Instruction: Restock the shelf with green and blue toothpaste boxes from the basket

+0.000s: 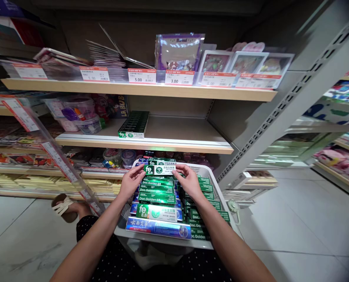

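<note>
Over the grey basket (146, 238), close to its far end, I have both hands on one green-and-white box (159, 170). Left hand (131, 182) narrow, pinching the box's left end; right hand (189, 182) likewise narrow at the right end. Box lies level, crosswise, printed side toward me. Whether it is clear of the stack beneath, I cannot tell.

Basket well filled. Between my forearms, green boxes (157, 199) marked "Doc.Golden" lie one behind another; nearer to me, a blue box (158, 228) crosswise at the near end. To the right, a second column of dark green boxes (198, 226), partly behind the right forearm.

Beyond the basket, middle shelf (183, 133): a close-packed row of dark green boxes with a white-and-green front (134, 124), well apart from the hands. Clear plastic tubs (82, 113) left of that row. Upper shelf (127, 87) carries price tags (141, 76) along its edge, flat packets behind. Pale tiled floor (292, 227) to the right.
</note>
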Tool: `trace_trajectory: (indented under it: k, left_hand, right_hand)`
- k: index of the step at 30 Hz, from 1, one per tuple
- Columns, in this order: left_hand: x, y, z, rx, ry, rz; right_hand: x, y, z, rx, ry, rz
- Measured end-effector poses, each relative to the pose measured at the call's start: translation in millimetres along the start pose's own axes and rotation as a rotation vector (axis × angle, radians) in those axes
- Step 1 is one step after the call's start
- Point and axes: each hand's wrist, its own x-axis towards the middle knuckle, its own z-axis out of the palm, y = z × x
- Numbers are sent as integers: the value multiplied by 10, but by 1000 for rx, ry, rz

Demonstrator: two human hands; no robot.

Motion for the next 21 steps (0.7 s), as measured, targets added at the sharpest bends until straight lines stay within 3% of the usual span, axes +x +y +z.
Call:
trace_trajectory:
  k: [6,12,15,21]
  left_hand:
    - [13,37,19,-26,11,46]
    - [115,217,-94,39,79,130]
    - [314,342,-251,61,141,142]
    - [924,576,-658,186,295,255]
  right_hand:
    - [-39,-36,45,-110,39,-65]
    - [50,-312,172,-161,60,-136]
    - [309,-439,371,-121,45,-189]
    - [948,-561,989,-136,47,-243]
